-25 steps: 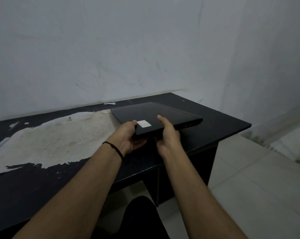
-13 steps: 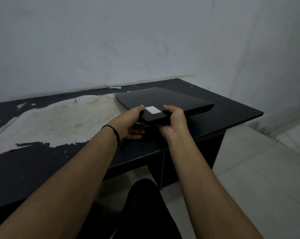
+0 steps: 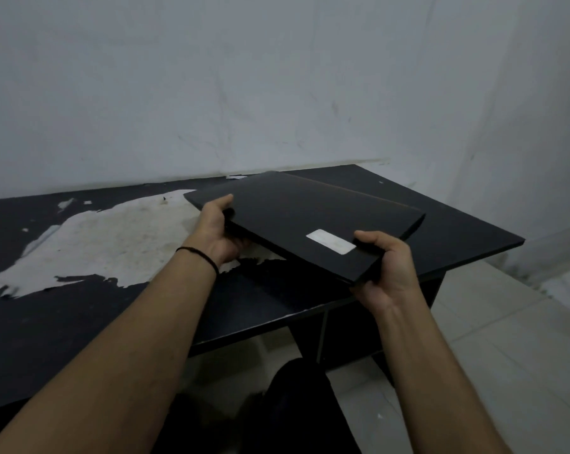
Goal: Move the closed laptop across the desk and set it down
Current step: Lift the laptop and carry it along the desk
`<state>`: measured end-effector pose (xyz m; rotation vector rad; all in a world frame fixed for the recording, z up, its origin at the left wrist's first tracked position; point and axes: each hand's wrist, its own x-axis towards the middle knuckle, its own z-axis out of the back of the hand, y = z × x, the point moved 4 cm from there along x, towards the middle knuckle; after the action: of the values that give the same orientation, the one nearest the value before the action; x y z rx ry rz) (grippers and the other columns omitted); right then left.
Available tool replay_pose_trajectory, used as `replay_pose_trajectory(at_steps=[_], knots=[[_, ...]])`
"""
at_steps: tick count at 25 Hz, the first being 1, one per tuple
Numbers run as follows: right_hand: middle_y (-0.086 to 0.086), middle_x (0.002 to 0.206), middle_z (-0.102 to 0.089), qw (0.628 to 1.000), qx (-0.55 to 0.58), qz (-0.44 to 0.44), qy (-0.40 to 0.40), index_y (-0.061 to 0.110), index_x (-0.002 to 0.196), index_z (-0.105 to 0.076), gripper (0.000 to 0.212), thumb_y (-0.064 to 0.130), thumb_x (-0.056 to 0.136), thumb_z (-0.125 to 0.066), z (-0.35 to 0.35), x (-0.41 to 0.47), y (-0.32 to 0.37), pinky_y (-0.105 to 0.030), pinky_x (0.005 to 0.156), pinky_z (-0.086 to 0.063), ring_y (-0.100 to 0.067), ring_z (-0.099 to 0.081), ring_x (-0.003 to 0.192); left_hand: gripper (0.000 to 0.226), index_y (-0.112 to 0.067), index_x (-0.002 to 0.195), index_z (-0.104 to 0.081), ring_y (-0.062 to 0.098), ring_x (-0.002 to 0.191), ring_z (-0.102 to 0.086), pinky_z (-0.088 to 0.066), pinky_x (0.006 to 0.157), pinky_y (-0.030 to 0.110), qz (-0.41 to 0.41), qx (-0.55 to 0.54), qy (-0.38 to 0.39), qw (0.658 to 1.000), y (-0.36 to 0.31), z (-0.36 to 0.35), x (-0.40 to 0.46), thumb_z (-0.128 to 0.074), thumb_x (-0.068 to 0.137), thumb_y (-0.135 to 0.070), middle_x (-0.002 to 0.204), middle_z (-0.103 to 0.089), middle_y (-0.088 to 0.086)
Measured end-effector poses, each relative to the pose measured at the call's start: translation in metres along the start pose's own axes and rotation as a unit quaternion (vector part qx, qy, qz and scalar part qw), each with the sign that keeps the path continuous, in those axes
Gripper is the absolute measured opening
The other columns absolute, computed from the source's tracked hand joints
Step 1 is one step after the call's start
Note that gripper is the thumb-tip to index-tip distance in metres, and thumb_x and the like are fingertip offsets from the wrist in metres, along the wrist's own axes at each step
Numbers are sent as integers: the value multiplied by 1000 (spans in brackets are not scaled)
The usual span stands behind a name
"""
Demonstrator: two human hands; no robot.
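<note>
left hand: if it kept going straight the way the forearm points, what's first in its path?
Left hand already grips the laptop by its left edge, so the laptop itself. Beyond it, probably the wall behind the desk; depth is unclear.

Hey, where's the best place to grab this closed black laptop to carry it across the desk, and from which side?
Probably as it is held now: the closed laptop is a thin, flat slab, so take its two opposite side edges. The left hand comes in from the left, the right hand at the near right corner, thumbs on top, fingers underneath, clear of the white sticker.
</note>
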<state>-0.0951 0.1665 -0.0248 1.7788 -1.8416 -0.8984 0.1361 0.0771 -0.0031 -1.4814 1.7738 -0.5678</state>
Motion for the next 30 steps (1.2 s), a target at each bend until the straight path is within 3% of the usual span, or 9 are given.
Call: replay_pose_trajectory(at_steps=[6, 9, 13, 16, 20, 22, 24, 27, 30], knots=[[-12, 78, -75, 992, -92, -68, 56, 7, 61, -75, 11, 13, 63, -67, -31, 14, -16, -39, 69, -62, -32, -73, 68, 9, -14, 89, -63, 22, 82, -67, -58, 66, 39, -69, -28, -83, 994, -55, 82, -35, -58, 93, -20, 89, -70, 5], [-12, 85, -73, 983, -121, -115, 72, 5, 71, -74, 9, 10, 66, -69, -56, 28, -45, -44, 82, -58, -34, -71, 78, 7, -15, 94, -63, 23, 81, -67, -58, 60, 40, -93, -59, -122, 986, -64, 121, -59, -58, 93, -19, 89, -70, 6], [-12, 73, -73, 966, -167, -167, 101, 3, 75, -71, 10, 11, 75, -66, -93, 43, -75, -36, 54, -61, -31, -72, 60, 9, -13, 97, -61, 25, 84, -65, -56, 77, 47, -121, -110, -161, 973, -79, 158, -85, -54, 97, -19, 93, -68, 8], [-11, 70, -73, 957, -196, -181, 111, 5, 84, -67, 13, 11, 73, -67, -111, 51, -83, -34, 49, -60, -28, -71, 56, 12, -12, 105, -61, 27, 88, -65, -54, 85, 48, -128, -127, -173, 968, -86, 168, -94, -54, 97, -18, 99, -67, 10], [-10, 65, -73, 945, -251, -182, 106, 7, 87, -67, 19, 12, 69, -71, -120, 59, -84, -33, 44, -58, -26, -71, 51, 10, -11, 101, -62, 27, 86, -66, -54, 65, 47, -123, -141, -175, 967, -89, 174, -95, -55, 97, -18, 97, -68, 10], [-12, 63, -74, 925, -326, -176, 83, 7, 91, -67, 17, 19, 79, -71, -118, 58, -83, -33, 43, -57, -26, -71, 49, 12, -12, 98, -63, 27, 84, -66, -55, 68, 48, -120, -143, -180, 966, -88, 174, -92, -55, 97, -20, 94, -69, 10], [-17, 84, -73, 902, -404, -143, 50, 7, 105, -66, 31, 27, 82, -75, -115, 58, -80, -38, 54, -62, -30, -72, 67, 15, -12, 95, -64, 27, 82, -66, -56, 75, 47, -119, -144, -179, 966, -87, 171, -90, -53, 98, -22, 92, -69, 9], [-14, 122, -64, 877, -469, -86, 60, 8, 128, -59, 61, 37, 79, -80, -120, 50, -70, -51, 94, -56, -35, -65, 106, 19, -15, 106, -63, 26, 81, -64, -52, 67, 45, -125, -149, -183, 964, -86, 168, -87, -49, 100, -25, 93, -67, 7], [-7, 150, -50, 799, -594, 21, 96, 13, 148, -45, 88, 53, 76, -77, -132, 23, -61, -42, 102, -47, -30, -52, 130, 19, -14, 104, -64, 26, 80, -65, -51, 64, 44, -132, -143, -185, 963, -86, 166, -87, -48, 100, -24, 93, -68, 7]])
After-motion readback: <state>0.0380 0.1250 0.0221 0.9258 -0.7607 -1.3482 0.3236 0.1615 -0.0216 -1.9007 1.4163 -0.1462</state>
